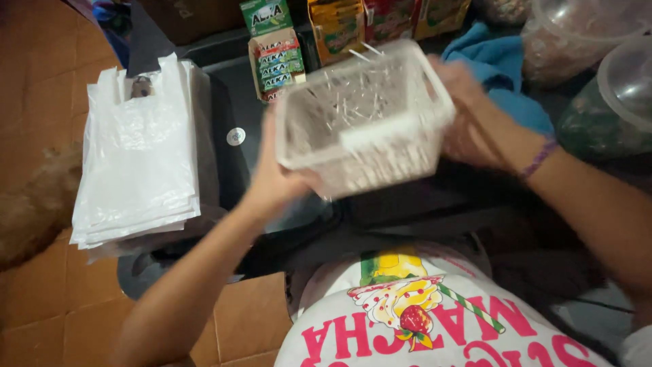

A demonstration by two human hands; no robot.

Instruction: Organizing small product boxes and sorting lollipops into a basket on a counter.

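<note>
A clear square plastic container (367, 129) with several thin white sticks inside is held up in front of me, tilted and blurred. My left hand (272, 180) grips its near left corner. My right hand (468, 115) holds its right side; a purple band circles that wrist. Below the container lies a dark counter surface (231, 102).
A stack of white plastic bags (139, 156) hangs at the left. Green display boxes (278, 61) and orange and red packets (339, 27) stand at the back. A blue cloth (502, 68) and clear jars (584, 41) sit at the right. Orange floor tiles (41, 81) lie left.
</note>
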